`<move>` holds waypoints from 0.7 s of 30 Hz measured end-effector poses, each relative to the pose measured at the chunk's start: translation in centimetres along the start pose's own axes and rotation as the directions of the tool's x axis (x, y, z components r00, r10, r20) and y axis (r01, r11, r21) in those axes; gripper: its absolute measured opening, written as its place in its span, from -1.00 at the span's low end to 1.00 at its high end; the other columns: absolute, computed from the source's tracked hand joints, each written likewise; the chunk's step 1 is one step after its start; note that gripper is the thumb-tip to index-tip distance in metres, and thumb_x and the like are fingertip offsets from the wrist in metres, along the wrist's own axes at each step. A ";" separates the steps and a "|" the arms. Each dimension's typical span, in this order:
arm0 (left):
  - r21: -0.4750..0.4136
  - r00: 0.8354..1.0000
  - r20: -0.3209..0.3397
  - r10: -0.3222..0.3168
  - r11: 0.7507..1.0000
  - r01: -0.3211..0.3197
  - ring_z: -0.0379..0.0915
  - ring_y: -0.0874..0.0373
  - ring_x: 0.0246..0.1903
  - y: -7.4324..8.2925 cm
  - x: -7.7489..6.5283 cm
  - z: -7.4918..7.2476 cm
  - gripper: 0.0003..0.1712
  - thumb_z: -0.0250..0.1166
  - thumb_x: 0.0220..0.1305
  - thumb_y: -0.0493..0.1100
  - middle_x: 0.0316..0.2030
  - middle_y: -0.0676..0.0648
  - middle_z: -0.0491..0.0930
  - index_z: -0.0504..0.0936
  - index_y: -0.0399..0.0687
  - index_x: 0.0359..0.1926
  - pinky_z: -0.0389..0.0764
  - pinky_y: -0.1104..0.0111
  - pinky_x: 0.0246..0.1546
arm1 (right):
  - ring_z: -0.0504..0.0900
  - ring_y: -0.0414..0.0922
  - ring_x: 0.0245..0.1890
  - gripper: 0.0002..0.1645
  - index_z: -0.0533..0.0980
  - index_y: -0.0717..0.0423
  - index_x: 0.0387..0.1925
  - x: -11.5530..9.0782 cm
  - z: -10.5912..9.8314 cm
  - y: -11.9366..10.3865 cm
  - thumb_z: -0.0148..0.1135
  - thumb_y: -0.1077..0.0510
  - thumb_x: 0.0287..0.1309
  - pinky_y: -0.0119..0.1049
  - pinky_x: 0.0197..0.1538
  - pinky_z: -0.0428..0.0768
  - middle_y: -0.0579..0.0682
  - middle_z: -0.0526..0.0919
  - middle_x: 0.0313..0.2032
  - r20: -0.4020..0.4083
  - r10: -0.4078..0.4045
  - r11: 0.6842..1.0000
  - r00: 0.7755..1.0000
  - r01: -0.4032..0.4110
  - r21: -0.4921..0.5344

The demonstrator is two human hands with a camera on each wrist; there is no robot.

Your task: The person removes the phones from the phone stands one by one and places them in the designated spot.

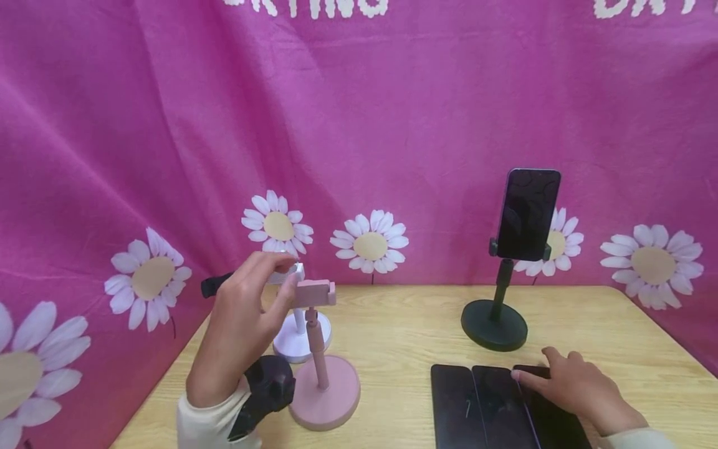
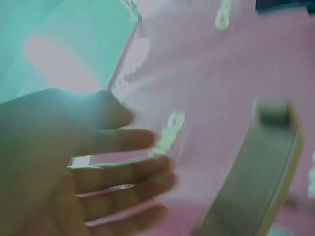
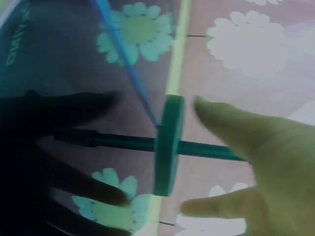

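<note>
My left hand [image 1: 241, 324] is raised beside the clamp of a pink phone stand [image 1: 325, 393], its thumb near the clamp's end. In the left wrist view the fingers [image 2: 123, 182] are spread loosely, apart from the clamp [image 2: 253, 172], with nothing between them. A white phone stand [image 1: 288, 343] stands just behind the pink one, partly covered. My right hand [image 1: 583, 386] reaches over the rightmost of three dark phones lying side by side: left [image 1: 457, 399], middle [image 1: 499, 399] and right [image 1: 555, 418]. Its fingers reflect in the dark glass [image 3: 59, 69] in the right wrist view.
At the back right a black phone stand [image 1: 493, 327] holds an upright phone [image 1: 529, 215]. A black rod-like piece [image 1: 215, 285] shows behind my left hand; its kind is hidden. A pink curtain with daisies [image 1: 443, 125] borders the wooden table [image 1: 404, 324].
</note>
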State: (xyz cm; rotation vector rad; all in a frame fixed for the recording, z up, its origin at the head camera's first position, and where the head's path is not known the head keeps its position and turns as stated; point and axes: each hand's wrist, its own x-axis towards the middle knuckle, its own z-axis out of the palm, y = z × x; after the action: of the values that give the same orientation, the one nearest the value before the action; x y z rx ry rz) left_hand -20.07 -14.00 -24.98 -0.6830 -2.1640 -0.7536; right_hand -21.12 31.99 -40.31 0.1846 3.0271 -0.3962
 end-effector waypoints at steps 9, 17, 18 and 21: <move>-0.335 0.940 -0.082 0.330 0.879 -0.338 0.57 0.17 -0.19 6.6 0.4 5.8 -0.63 0.07 0.35 -0.26 -0.09 -0.06 0.62 0.50 -0.19 0.15 0.60 0.41 -0.17 | 0.40 0.47 0.10 0.04 -0.02 0.30 0.43 -1.0 -3.5 -1.4 0.06 -0.33 0.26 0.31 -0.14 0.52 0.55 0.29 0.20 -0.247 -0.111 0.906 0.963 0.200 0.372; -0.576 0.957 0.230 0.177 0.817 -0.013 0.41 0.25 0.14 9.4 3.0 15.5 -0.46 -0.19 0.50 0.11 0.18 0.03 0.47 0.20 0.23 0.43 0.46 0.28 0.13 | 0.22 0.46 0.25 -0.03 -0.35 -0.07 0.52 0.1 -6.7 -2.2 -0.03 -0.19 0.38 0.22 0.04 0.40 0.43 0.07 0.38 -0.423 -0.109 0.719 0.900 0.365 0.592; -0.593 0.950 0.274 0.151 0.804 0.043 0.36 0.25 0.19 9.5 3.5 16.6 -0.44 -0.22 0.50 0.16 0.23 0.04 0.43 0.15 0.29 0.45 0.42 0.25 0.18 | 0.21 0.46 0.26 -0.06 -0.36 -0.12 0.52 0.3 -7.0 -2.1 -0.06 -0.16 0.40 0.18 0.04 0.40 0.40 0.03 0.40 -0.448 -0.117 0.695 0.886 0.396 0.601; -0.627 0.924 0.374 0.084 0.757 0.185 0.17 0.26 0.33 9.8 5.0 19.7 -0.42 -0.31 0.48 0.25 0.37 0.13 0.24 -0.01 0.45 0.47 0.22 0.10 0.32 | 0.16 0.44 0.30 -0.16 -0.37 -0.21 0.51 1.3 -7.8 -2.3 -0.16 -0.11 0.45 0.12 0.03 0.40 0.31 -0.11 0.46 -0.486 -0.145 0.610 0.862 0.464 0.642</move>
State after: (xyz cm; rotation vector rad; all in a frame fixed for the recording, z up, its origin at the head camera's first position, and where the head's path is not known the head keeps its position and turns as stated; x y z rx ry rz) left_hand -25.62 7.50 -29.21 -1.2157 -2.2486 -1.5624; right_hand -23.25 31.95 -32.34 -0.2791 3.0214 -1.8525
